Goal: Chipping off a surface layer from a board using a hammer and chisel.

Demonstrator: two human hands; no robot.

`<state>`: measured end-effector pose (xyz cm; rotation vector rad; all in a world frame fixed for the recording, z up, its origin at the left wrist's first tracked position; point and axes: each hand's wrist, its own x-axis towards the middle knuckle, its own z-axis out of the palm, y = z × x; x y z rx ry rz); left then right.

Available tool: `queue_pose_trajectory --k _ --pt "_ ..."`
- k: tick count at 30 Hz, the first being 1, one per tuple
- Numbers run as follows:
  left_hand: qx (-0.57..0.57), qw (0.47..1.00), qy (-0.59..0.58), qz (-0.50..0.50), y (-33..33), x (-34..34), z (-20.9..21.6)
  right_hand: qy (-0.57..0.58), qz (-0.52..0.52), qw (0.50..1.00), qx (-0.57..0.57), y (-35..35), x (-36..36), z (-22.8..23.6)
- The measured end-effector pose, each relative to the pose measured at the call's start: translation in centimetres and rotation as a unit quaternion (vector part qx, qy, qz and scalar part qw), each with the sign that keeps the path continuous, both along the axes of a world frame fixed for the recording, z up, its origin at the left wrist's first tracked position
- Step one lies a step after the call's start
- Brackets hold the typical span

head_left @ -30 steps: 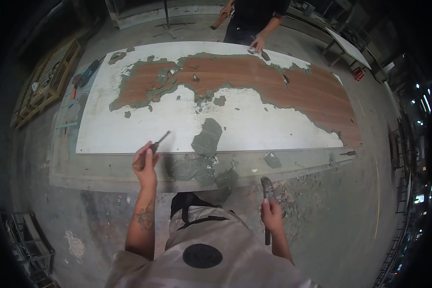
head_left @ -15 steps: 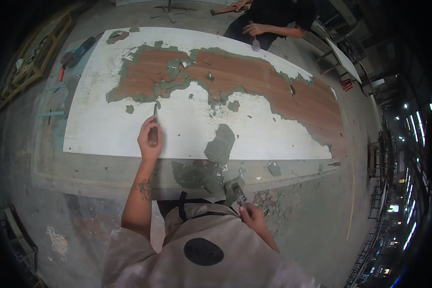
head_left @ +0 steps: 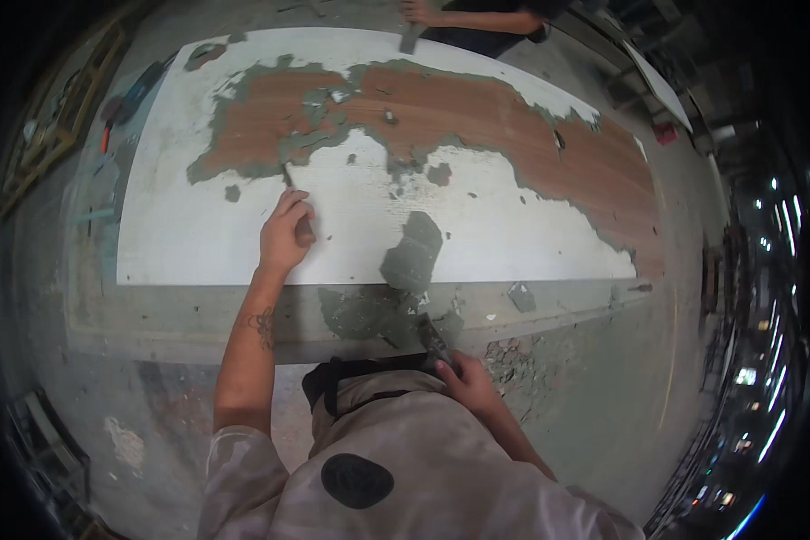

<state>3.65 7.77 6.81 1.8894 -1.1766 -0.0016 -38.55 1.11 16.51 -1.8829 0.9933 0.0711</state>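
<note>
A large white board (head_left: 207, 243) lies in front of me, its reddish-brown layer (head_left: 279, 112) showing inside a ragged grey-green crust. My left hand (head_left: 285, 232) is closed around the brown handle of a narrow-bladed scraper (head_left: 287, 175). The blade's tip meets the lower edge of the crust, left of centre. Low by my waist, my right hand (head_left: 470, 382) grips a grey metal tool (head_left: 432, 338); its exact kind is unclear. Just beyond that tool, a grey-green flake (head_left: 414, 252) overhangs the board's near edge.
Across the board, another person's hand (head_left: 416, 13) holds a flat-bladed scraper (head_left: 410, 40). Loose chips (head_left: 520, 371) litter the floor right of me. A corded power tool (head_left: 135, 97) rests at the left, near a wooden frame (head_left: 58, 126).
My left hand has tipped forward, the scraper now leaning onto the crust edge. My right hand and its tool have risen slightly. The other person's hand and scraper have shifted left. The view has shifted.
</note>
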Motion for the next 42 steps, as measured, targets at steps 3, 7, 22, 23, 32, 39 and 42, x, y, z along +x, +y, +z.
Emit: queue_pose_trajectory --k 3,7,22,23,32,39,42 --pt "0.027 0.998 0.062 0.009 -2.6 -3.3 1.5 -0.007 -0.019 0.999 0.035 -1.5 -1.2 -1.1" --pt "0.032 0.994 0.09 -0.059 -5.5 -10.4 2.4 -0.029 -0.027 0.998 0.053 -3.7 -3.4 -0.4" --pt "0.067 0.974 -0.011 -0.217 -10.5 -14.4 0.9 -0.035 -0.235 0.971 -0.021 -8.7 -11.9 -3.8" --pt "0.067 0.972 -0.011 -0.224 -10.2 -14.0 0.7 -0.047 -0.256 0.965 -0.002 -8.0 -11.1 -3.8" --pt "0.056 0.964 0.006 -0.258 -10.6 -11.8 -0.3 -0.108 -0.332 0.935 0.066 0.6 -3.8 -4.8" --pt "-0.003 0.969 0.028 -0.246 -10.8 -11.0 -0.2 -0.123 -0.331 0.931 0.091 6.4 -0.2 -3.8" --pt "-0.026 0.971 0.021 -0.236 -10.9 -11.1 0.0 -0.122 -0.322 0.933 0.107 7.7 1.0 -2.8"
